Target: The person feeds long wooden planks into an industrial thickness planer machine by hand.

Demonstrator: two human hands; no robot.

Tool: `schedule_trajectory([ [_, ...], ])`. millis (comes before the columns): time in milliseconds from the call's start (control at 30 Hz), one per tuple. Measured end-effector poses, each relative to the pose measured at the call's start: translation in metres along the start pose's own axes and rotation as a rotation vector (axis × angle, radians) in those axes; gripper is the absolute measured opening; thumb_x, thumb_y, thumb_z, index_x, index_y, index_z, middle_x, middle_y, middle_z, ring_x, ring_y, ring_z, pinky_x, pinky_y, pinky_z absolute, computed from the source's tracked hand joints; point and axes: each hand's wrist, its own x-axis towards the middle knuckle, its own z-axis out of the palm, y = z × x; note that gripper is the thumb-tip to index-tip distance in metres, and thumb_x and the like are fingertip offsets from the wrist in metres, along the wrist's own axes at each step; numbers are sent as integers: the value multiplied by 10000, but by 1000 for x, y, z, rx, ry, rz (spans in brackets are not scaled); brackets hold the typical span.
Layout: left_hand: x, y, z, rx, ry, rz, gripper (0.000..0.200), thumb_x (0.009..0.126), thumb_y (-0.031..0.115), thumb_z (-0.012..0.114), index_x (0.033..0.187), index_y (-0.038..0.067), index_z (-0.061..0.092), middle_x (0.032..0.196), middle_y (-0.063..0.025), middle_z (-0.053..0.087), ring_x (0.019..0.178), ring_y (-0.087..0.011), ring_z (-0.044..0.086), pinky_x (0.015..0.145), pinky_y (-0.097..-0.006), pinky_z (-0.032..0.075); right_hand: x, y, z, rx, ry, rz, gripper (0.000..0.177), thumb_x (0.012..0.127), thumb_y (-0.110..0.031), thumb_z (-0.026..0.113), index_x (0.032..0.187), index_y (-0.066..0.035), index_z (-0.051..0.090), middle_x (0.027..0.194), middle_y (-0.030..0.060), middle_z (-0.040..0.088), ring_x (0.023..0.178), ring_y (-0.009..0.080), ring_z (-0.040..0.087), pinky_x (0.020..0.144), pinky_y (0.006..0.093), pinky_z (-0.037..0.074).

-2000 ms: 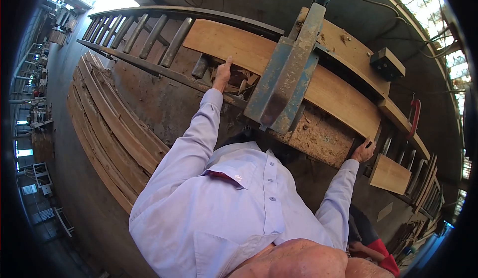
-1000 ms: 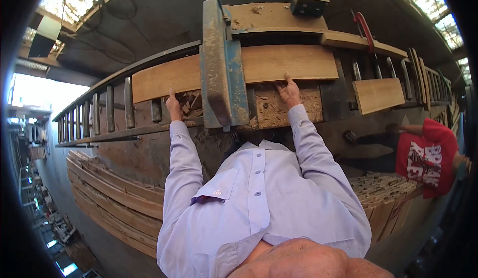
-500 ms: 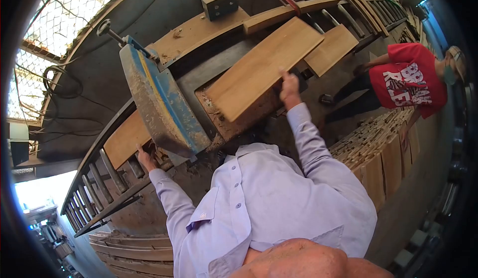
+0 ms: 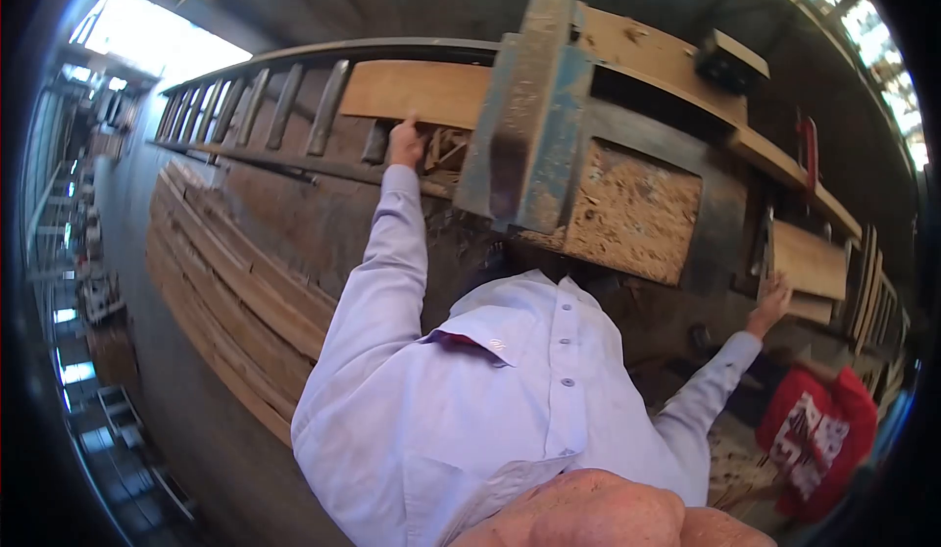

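A planer-like machine with a blue, dust-covered head (image 4: 534,135) stands in front of me. On its left side a flat wooden board (image 4: 421,91) lies over the rollers, one end hidden by the head. My left hand (image 4: 406,143) is closed on the near edge of that board, thumb on top. At the far right, my right hand (image 4: 772,304) has its fingers at the near left corner of another wooden board (image 4: 809,261), which lies over a second board (image 4: 812,307). Its grip is partly blurred.
Wood shavings cover the machine's bed plate (image 4: 637,212). A red clamp (image 4: 809,155) and a dark block (image 4: 732,60) are on the far side. Rollers (image 4: 284,106) run off left. Long planks (image 4: 235,282) are stacked lower left. A person in a red shirt (image 4: 818,439) is at lower right.
My view has swung left. The board in my right hand has moved right, off the shavings-covered plate and onto the other board. My left hand stays at the left board.
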Motion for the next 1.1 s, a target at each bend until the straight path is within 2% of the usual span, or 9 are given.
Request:
schedule_trajectory([
  [167, -55, -4, 27, -30, -46, -98, 275, 937, 188, 641, 1150, 23, 583, 1008, -115, 662, 900, -295, 660, 741, -476, 559, -131, 23, 155, -43, -460, 42, 309, 966, -187, 587, 1206, 7, 599, 1235, 121, 600, 1102, 232, 614, 922, 345, 516],
  [200, -71, -6, 35, -21, -65, -120, 275, 937, 188, 641, 1150, 23, 583, 1008, -115, 662, 900, -295, 660, 741, -476, 559, -154, 15, 182, -327, -687, -284, 343, 981, -203, 566, 1246, 15, 556, 1216, 135, 603, 1118, 242, 617, 912, 335, 527],
  [233, -85, -7, 40, -37, -52, -133, 271, 937, 194, 644, 1133, 15, 589, 1004, -117, 660, 890, -291, 661, 744, -460, 561, -164, 33, 210, 63, -663, 218, 377, 999, -246, 540, 1271, 15, 522, 1210, 154, 610, 1113, 250, 627, 912, 333, 530],
  [467, -142, -31, 40, 374, -146, -175, 326, 964, 246, 616, 976, -76, 661, 853, -85, 682, 700, -160, 630, 647, -330, 532, -233, 37, 325, 125, -889, 569, 477, 987, -362, 554, 1275, 15, 510, 1187, 153, 618, 1055, 248, 645, 900, 384, 553],
  [533, -146, -42, 32, 294, -182, -166, 390, 963, 300, 614, 967, -85, 674, 796, -72, 683, 634, -135, 601, 592, -330, 505, -243, 40, 331, 188, -882, 647, 465, 981, -354, 568, 1267, 9, 514, 1164, 139, 623, 1027, 241, 651, 885, 392, 565],
  [600, -188, -17, 46, 908, -591, 331, 404, 960, 334, 602, 1005, -60, 680, 841, -76, 687, 688, -142, 614, 609, -329, 500, -243, 46, 328, 332, -711, 639, 407, 970, -317, 593, 1216, 1, 533, 1108, 110, 625, 973, 225, 655, 838, 392, 592],
  [800, -238, 7, 16, 456, -651, -545, 412, 982, 320, 556, 1151, -54, 600, 1075, -179, 685, 980, -284, 690, 856, -391, 572, -191, 64, 284, 320, -571, 581, 363, 948, -288, 622, 1173, -12, 553, 1082, 96, 632, 932, 228, 665, 715, 397, 619],
  [1033, -310, -37, 95, 710, -825, -767, 379, 999, 323, 529, 1178, -3, 605, 1178, -165, 647, 1055, -240, 650, 916, -346, 522, -86, 56, 220, 423, -405, 532, 409, 941, -277, 622, 1248, -18, 549, 1178, 119, 623, 1034, 251, 637, 802, 475, 593],
  [1100, -312, -66, 130, 930, -1093, -573, 388, 996, 324, 537, 1194, -3, 602, 1150, -132, 659, 1056, -205, 634, 918, -314, 498, -53, 51, 212, 434, -415, 528, 406, 939, -273, 627, 1248, -21, 550, 1187, 117, 616, 1065, 254, 619, 841, 485, 576],
])
